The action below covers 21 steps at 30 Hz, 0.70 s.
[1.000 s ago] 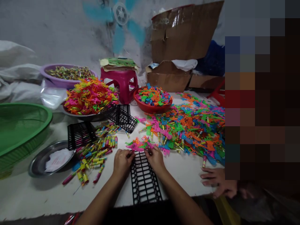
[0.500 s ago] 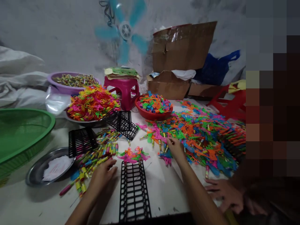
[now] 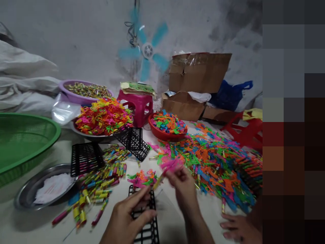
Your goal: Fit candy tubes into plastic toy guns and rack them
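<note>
A pink plastic piece [image 3: 172, 164] with a yellow tube [image 3: 158, 182] below it is held in my right hand [image 3: 183, 189], between thumb and fingers. My left hand [image 3: 134, 213] is over the black rack [image 3: 149, 234], thumb and fingers apart, its fingertips close to the tube's lower end; no object shows between them. Pink, orange and green pieces [image 3: 142, 178] stand at the rack's far end. Left of the rack lies a pile of small yellow and pink tubes [image 3: 101, 184].
Other black racks [image 3: 86, 159], a metal bowl [image 3: 21, 193], a green basket [image 3: 57, 132] and a red bowl [image 3: 165, 135] surround the work area. Colourful pieces [image 3: 203, 152] cover the right side, near another person's hand [image 3: 236, 227].
My right hand has lifted the pink piece with its tube off the pile and brought it toward the rack. My left hand has moved right, over the rack. The view has tilted up slightly.
</note>
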Motion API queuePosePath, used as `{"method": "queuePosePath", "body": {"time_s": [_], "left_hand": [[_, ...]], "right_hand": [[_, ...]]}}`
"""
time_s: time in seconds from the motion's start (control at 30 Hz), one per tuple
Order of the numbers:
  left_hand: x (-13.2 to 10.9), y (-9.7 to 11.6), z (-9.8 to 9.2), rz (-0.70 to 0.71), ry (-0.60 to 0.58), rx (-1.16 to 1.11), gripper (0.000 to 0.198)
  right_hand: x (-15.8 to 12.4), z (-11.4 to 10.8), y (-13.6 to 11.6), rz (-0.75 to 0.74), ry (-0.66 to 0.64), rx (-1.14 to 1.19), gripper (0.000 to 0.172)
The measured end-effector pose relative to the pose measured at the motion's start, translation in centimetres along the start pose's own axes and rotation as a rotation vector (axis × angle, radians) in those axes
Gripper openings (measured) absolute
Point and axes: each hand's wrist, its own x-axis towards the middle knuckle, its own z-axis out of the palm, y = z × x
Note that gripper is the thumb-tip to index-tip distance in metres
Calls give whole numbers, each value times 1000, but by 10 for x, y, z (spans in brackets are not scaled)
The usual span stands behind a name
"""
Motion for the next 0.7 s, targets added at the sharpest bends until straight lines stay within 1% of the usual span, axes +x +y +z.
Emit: {"method": "queuePosePath", "body": {"time_s": [0.07, 0.1, 0.13, 0.17, 0.2, 0.23, 0.27, 0.3, 0.33, 0.37, 0.4, 0.43, 0.5, 0.57, 0.63, 0.67, 0.7], "left_hand": [[-3, 3, 5, -10, -91, 1, 28], [-6, -1, 4, -10, -114, 31, 24], [-9, -8, 1, -6, -121, 75, 22], [-14, -17, -4, -1, -118, 123, 20], [-18, -29, -11, 5, -116, 172, 18], [-21, -41, -17, 11, -67, 224, 18], [-25, -53, -23, 12, -22, 268, 20], [-27, -63, -27, -20, 33, 316, 21], [-28, -71, -30, -56, 100, 349, 23], [-29, -78, -30, -91, 149, 372, 24], [-28, -83, -29, -126, 192, 387, 25], [-27, -86, -27, -152, 223, 390, 25], [-23, -91, -21, -169, 263, 375, 26], [-19, -93, -15, -118, 263, 327, 24], [-16, -95, -10, -41, 235, 280, 21], [-15, -95, -9, -11, 211, 264, 19], [-14, -94, -7, 5, 188, 252, 18]], "right_hand": [[-37, 13, -20, 34, -245, 69, 21], [-46, 14, -24, 26, -341, 60, 20], [-49, 10, -22, 10, -386, 21, 19], [-45, 2, -17, -11, -361, -50, 20], [-35, -11, -7, -30, -282, -154, 23], [-21, -24, 6, -29, -155, -293, 29], [-6, -38, 22, -5, 27, -476, 33], [10, -49, 37, 49, 118, -692, 34], [24, -56, 53, 118, 137, -905, 34], [36, -59, 66, 177, 140, -1067, 33], [45, -59, 77, 225, 117, -1181, 31], [52, -57, 84, 258, 95, -1241, 30], [58, -50, 90, 292, 72, -1248, 27], [60, -50, 87, 331, 69, -1221, 25], [59, -60, 82, 376, 78, -1206, 25], [57, -67, 81, 380, 105, -1147, 26], [54, -75, 80, 367, 149, -1025, 28]]}}
